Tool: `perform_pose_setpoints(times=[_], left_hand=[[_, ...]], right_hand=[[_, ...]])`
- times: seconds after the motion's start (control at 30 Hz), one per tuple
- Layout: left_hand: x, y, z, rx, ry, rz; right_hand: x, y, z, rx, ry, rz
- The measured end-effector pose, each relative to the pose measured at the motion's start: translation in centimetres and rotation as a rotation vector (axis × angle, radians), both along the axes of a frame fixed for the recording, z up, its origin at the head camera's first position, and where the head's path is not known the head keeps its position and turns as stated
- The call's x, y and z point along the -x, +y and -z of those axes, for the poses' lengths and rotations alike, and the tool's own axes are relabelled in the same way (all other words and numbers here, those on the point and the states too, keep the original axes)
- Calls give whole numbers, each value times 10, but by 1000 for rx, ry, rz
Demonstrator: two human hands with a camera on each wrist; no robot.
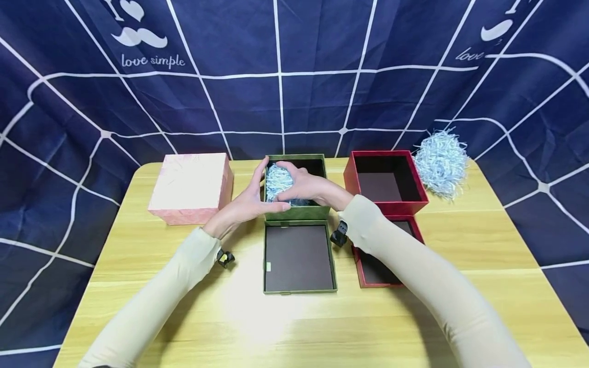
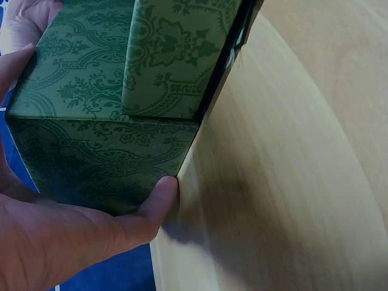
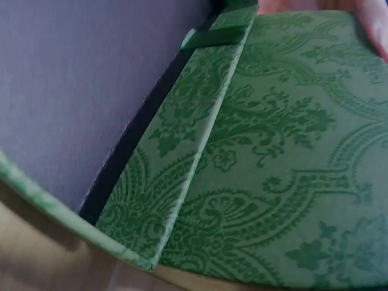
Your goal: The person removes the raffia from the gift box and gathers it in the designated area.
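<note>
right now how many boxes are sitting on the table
3: the pink box at the left, the green box in the middle, with the left hand and right hand at it, and the red box at the right. None seems hidden.

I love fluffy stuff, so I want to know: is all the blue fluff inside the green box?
No, some blue fluff is in the green box, but another pile lies beside the red box.

The curtain (image 1: 313,102) reads "love simple" below an "I", heart (image 1: 132,9) and moustache (image 1: 139,37); farther right, "love" repeats.
</note>
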State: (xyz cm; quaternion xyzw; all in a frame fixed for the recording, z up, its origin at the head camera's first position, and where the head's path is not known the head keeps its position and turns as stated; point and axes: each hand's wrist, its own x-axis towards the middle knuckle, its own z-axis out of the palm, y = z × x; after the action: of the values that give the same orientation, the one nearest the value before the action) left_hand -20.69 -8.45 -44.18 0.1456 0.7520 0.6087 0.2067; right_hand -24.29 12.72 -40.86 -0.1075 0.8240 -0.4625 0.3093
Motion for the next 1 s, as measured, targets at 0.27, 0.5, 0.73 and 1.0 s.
perform_pose_setpoints(times=[0.27,0.5,0.73,1.0], left_hand=[[1,-1,-3,28,-1,23],[2,-1,-4,25,-4,37],[4,-2,-8,44,-46,37],[9,-3,-11,40,-80,68]], right_hand=[[7,-4,8,-99,28,-102],[13,-6,12,-13,-14,-155],[13,-8,13,49,-23,-128],[12,-6,13,83,-29,-70]])
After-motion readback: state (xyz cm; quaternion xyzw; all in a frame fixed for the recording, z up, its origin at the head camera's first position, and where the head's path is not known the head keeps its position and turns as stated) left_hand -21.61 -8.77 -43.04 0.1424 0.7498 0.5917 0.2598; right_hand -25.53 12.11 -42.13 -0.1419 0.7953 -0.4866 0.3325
